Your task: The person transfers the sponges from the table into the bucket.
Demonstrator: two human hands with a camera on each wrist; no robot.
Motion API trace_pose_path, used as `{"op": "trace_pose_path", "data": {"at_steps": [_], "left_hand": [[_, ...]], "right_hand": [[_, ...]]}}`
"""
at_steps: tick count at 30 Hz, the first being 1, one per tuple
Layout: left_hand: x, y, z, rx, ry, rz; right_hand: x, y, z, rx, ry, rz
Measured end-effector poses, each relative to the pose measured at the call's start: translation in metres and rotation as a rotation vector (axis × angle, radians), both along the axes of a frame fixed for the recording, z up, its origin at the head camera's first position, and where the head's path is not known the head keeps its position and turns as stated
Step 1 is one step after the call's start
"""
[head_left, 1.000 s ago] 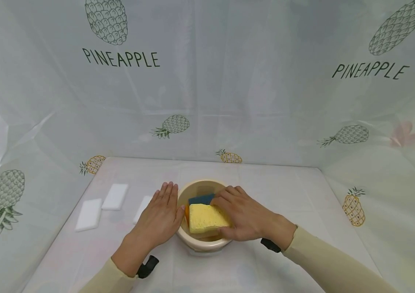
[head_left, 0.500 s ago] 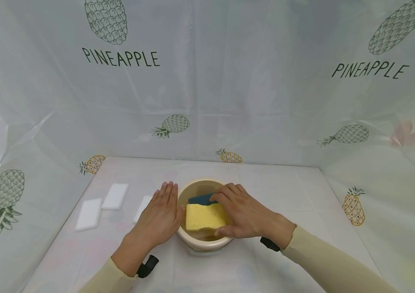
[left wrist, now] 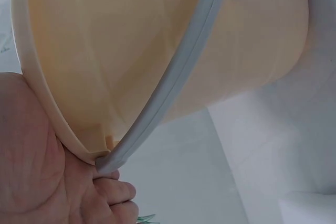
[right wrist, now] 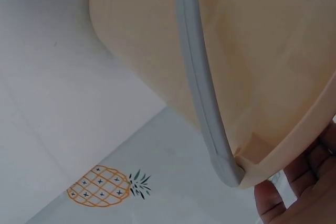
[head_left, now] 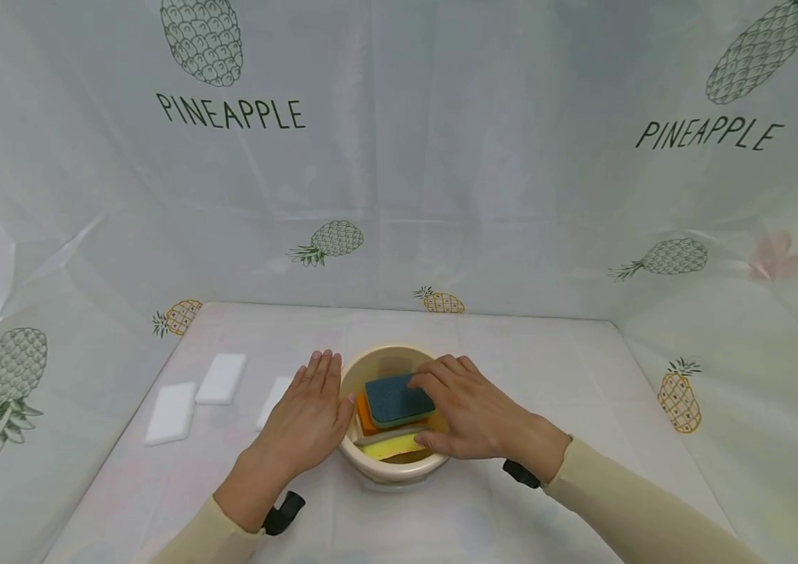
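Note:
A cream bucket with a grey handle stands before me, holding several sponges. On top, a dark blue sponge lies tilted, partly covering an orange piece. A yellow sponge sits lower, at the bucket's near side. My left hand rests against the left rim, fingers straight and together. Over the right rim lies my right hand, its fingers bent loosely. Its index fingertip is at the blue sponge's right end, and the thumb is apart from it, near the yellow sponge.
Two white rectangular pads lie at the table's left side. Another white pad is partly hidden behind the left hand. A pineapple-print sheet surrounds the white-covered table.
The yellow sponge has dropped from the top to the bucket's near side. The blue sponge has come forward into fuller view. Both hands have hardly moved.

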State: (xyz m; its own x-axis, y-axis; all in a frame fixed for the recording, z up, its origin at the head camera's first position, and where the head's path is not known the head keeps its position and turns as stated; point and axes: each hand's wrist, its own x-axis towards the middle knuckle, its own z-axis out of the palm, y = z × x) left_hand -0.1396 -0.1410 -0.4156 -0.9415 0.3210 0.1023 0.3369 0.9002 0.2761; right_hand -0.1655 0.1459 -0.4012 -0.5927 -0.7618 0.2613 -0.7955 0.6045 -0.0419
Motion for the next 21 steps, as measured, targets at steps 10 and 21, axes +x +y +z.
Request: {"op": "trace_pose_path", "data": {"at_steps": [10, 21], "left_hand": [[0.000, 0.000, -0.001, 0.012, 0.003, 0.002], [0.001, -0.001, -0.003, 0.003, 0.040, 0.004]], "right_hand": [[0.006, 0.006, -0.012, -0.050, 0.082, -0.151], [0.016, 0.009, -0.021, -0.109, 0.117, -0.363]]}}
